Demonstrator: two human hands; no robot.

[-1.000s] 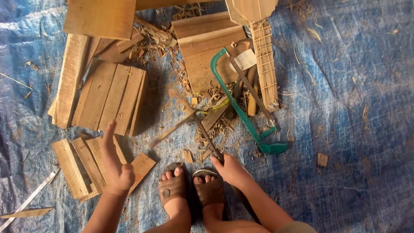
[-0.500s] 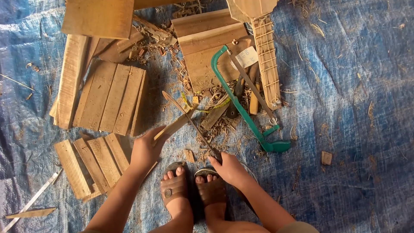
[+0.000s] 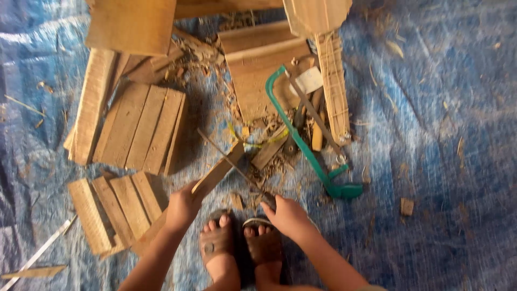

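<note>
Left hand (image 3: 182, 207) closed around lower end of flat wooden strip (image 3: 218, 171), angled up above blue tarp (image 3: 441, 161). Right hand (image 3: 288, 215) gripping handle of thin blade (image 3: 231, 161), laid across strip. Green hacksaw (image 3: 304, 143) just right, among shavings.

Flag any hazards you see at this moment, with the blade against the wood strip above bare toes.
1. The right hand holds a thin blade laid across the wood strip that the left hand grips close by; a slip could cut those fingers.
2. Both feet sit in open sandals right under the work, toes exposed.
3. The green hacksaw lies near the right hand amid shavings, easy to brush against.
</note>
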